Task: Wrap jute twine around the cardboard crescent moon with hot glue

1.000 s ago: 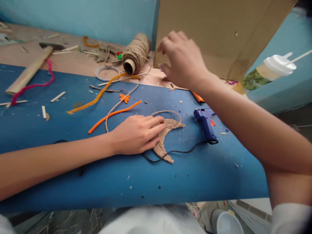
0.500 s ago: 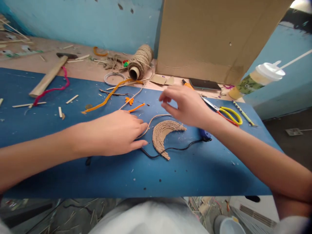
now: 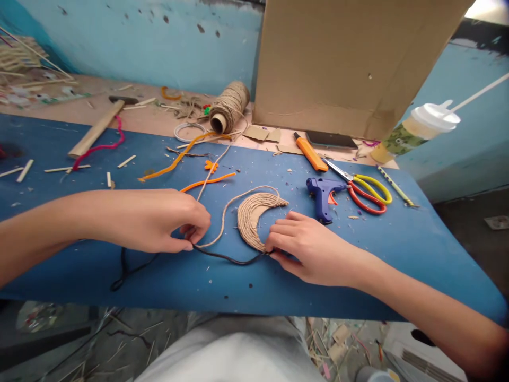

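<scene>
The hands were found apart over the blue surface, both occupied with one black cord. By the left hand the cord is pinched between thumb and fingers; by the right hand it is gripped at the fingertips, and a slack length is left sagging between the two. Beyond the left hand, a loose bend of cord is noted toward the near edge.

The twine-covered crescent is located between the hands, flat, its lower tip next to the right fingers; whether the tip is touched cannot be told. A twine strand is seen running from the crescent's upper edge toward the left hand and on to the spool, placed ahead of both hands. The glue gun is lying just ahead of the right hand, with scissors farther out on that side.

The step in hand is judged to be the arranging of the cord alongside the crescent. For the next move, an even two-handed hold is called for, with the cord kept clear of the lower tip and the twine strand left unsnagged beside the left fingers.
</scene>
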Demonstrator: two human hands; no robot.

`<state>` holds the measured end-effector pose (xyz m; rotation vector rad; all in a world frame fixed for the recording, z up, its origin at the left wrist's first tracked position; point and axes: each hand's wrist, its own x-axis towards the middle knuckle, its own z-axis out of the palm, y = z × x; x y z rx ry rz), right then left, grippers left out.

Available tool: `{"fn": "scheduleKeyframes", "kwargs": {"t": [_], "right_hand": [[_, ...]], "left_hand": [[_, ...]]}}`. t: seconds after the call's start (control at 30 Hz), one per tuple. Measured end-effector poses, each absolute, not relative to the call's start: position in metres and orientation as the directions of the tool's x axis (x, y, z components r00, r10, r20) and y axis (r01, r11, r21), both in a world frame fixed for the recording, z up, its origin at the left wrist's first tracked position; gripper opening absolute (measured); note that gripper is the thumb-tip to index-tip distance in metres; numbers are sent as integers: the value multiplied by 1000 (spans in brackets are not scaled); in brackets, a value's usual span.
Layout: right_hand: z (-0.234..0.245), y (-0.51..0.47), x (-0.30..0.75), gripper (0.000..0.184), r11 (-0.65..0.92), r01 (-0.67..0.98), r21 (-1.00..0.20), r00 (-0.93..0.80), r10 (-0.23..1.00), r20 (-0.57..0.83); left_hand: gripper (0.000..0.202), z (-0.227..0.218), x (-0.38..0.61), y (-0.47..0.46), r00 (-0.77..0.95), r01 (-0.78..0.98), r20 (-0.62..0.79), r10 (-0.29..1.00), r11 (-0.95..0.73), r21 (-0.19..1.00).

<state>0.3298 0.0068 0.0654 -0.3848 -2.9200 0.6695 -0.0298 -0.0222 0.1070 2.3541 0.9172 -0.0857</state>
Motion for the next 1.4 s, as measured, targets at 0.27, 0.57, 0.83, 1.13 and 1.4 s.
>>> {"fn": "scheduleKeyframes", "kwargs": {"t": [0.27,0.57,0.83,1.13,1.4], "right_hand": [[76,-2,338,13,808,241,-537,-969,226,-95],[69,5,325,53,905,341,-256,-937,350,-9],[70,9,316,34,933,337,-124,-935,347,73],[93,85,449,31,186,982,38,-189,980,66],[66,122,501,44,117,991,-67,-124,987,-101]], "left_hand": [[26,101,-4,-39,748,652,-352,562,-521,551],[14,55,23,-12,634,773,-43,772,-634,23],[21,77,10,9,345,908,-6,939,-335,-251],[29,80,50,24,568,823,-45,822,-568,9],[36,72,85,50,447,892,-212,869,-415,179]]}}
